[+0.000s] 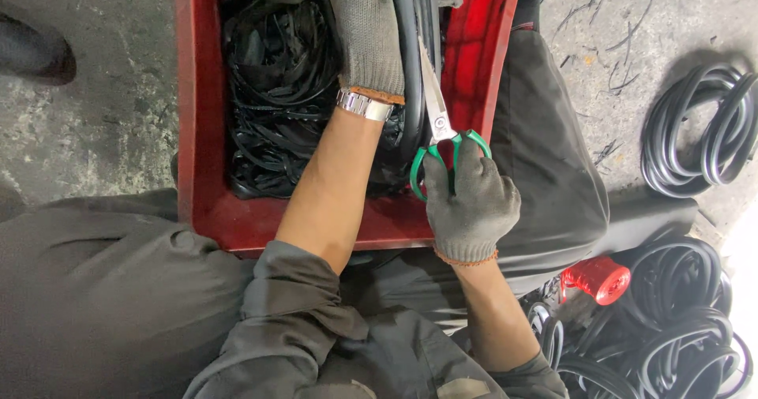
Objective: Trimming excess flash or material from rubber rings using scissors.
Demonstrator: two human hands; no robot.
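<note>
My right hand (471,206), in a grey knit glove, grips the green handles of a pair of scissors (439,123) whose blades point up along a thick black rubber tube (410,59). My left hand (367,32), also gloved and with a metal watch at the wrist, reaches into the red plastic crate (197,131) and rests on the black tube near the top edge of the view; its fingers are cut off by the frame. The crate holds a tangle of thin black rubber strips (276,107).
Coils of black rubber hose lie on the concrete floor at the right (703,131) and lower right (671,328). A red spool-like object (598,277) sits beside the lower coils. My dark trousers frame the crate. A dark shoe (31,48) shows at the far left.
</note>
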